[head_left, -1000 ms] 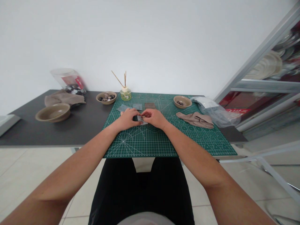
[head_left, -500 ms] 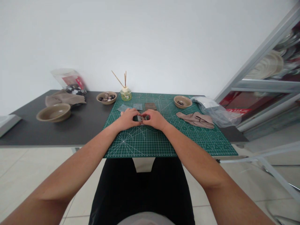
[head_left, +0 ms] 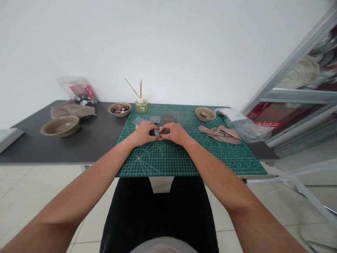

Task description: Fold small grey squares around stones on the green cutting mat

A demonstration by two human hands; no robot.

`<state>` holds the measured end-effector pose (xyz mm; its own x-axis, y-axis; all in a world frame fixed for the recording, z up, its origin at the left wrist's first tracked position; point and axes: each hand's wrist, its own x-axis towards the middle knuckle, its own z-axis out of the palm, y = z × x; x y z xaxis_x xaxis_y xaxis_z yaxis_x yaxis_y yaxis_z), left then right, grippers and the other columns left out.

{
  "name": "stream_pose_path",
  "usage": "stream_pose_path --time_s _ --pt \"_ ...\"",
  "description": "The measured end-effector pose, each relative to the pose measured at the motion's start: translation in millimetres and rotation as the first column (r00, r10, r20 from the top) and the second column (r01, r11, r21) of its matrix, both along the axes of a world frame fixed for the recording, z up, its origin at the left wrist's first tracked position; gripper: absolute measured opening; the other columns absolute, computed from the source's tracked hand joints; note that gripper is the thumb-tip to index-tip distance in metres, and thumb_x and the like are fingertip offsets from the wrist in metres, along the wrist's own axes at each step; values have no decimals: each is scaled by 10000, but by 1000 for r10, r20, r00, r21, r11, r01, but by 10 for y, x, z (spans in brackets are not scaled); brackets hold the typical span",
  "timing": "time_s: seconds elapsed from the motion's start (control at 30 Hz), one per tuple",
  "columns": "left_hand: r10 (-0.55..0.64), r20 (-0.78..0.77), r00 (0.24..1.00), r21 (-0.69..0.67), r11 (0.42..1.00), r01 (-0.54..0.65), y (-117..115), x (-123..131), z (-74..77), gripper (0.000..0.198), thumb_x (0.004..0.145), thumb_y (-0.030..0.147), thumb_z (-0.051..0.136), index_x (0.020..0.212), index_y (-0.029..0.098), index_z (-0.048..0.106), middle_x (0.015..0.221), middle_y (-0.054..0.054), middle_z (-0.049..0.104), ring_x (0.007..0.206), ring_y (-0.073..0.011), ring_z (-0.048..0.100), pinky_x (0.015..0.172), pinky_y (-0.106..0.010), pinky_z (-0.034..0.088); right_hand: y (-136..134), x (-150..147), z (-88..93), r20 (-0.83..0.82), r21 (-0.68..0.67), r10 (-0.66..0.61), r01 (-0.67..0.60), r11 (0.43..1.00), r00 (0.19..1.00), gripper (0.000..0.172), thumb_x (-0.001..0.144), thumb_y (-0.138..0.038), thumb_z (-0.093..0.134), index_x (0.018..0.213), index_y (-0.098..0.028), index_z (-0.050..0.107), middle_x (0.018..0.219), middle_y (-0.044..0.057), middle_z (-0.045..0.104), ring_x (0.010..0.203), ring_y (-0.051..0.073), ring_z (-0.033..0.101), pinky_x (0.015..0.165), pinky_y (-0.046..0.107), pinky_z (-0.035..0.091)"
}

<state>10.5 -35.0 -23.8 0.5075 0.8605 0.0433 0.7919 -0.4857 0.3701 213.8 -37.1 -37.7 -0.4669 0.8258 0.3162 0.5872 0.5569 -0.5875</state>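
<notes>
Hands [head_left: 144,134] at pale piece [head_left: 157,133], green mat [head_left: 163,160] beneath

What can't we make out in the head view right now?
Head view: white piece, partly hidden by left grip and right grip.
Head view: bits in right bowl, too small to identify.
Head view: white object, cut off by left edge.
Head view: cabinet, cut off by right edge; contents blurred.

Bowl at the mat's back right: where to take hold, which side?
Likely best: pinch the left rim of the bowl, coming from above left. It stands upright, open-topped; the plastic bag sits close on its right and the cloth in front. Keep it level: dark pieces lie inside.
</notes>
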Motion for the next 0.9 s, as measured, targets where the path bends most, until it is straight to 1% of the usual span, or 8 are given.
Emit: stream_pose_path --time_s 0.13,0.23,0.3,0.43,0.57,0.73,0.9 --pt "-4 -5 1000 21 1000 4 16 -9 -26 477 805 546 644 1166 236 686 1277 -79 616 1160 -344 472 908 -483 367 -7 -31 26 45 20 -54 53 998 998 40 781 -192 742 813 -206 761 878 20 748 880 184 653 827 296 427" --pt "-1 -9 1000 16 1000 1 28 -14 -38 460 806 539 645 1155 241 687 1297 -74 608 1160 -343 466 906 -484 361 -10 -50 36 100 51 -56 51 997 993 20 785 -206 751 796 -194 763 864 29 740 859 181 638 815 294 410" --pt "8 -10 1000 5 1000 -8 36 -16 -44 461 805 544 646 1153 244 687 1307 -72 605 1166 -344 461 910 -485 359 -9 -46 30 96 39 -26 22 999 995 23 781 -209 761 784 -187 759 841 24 730 835 169 633 791 280 403" --pt "20 -17 1000 5 1000 -20 47 -21 -55 482 805 564 647 1170 251 683 1312 -70 604 1165 -346 462 912 -477 359 0 -14 1 33 -7 27 -27 1000 999 39 766 -209 776 756 -183 749 812 4 715 797 143 631 750 254 393" --pt "17 -21 1000 11 1000 -16 42 -20 -50 490 799 564 661 1180 256 679 1312 -62 607 1157 -342 463 897 -467 353 16 -2 -14 41 2 -7 7 1000 999 38 769 -198 766 744 -180 743 783 3 699 774 142 613 736 258 378" --pt "13 -14 1000 9 1000 -13 41 -9 -44 493 795 574 662 1168 252 683 1293 -60 615 1141 -335 468 890 -461 349 22 -44 1 89 53 -47 42 998 995 54 797 -189 745 745 -175 741 806 23 701 806 158 598 770 275 376" --pt "24 -16 1000 10 1000 -24 67 -27 -75 480 805 589 647 1149 256 688 1315 -61 608 1162 -343 461 901 -461 343 19 -54 7 115 56 37 -44 997 993 58 795 -219 759 754 -181 743 845 22 706 818 158 595 776 272 378"
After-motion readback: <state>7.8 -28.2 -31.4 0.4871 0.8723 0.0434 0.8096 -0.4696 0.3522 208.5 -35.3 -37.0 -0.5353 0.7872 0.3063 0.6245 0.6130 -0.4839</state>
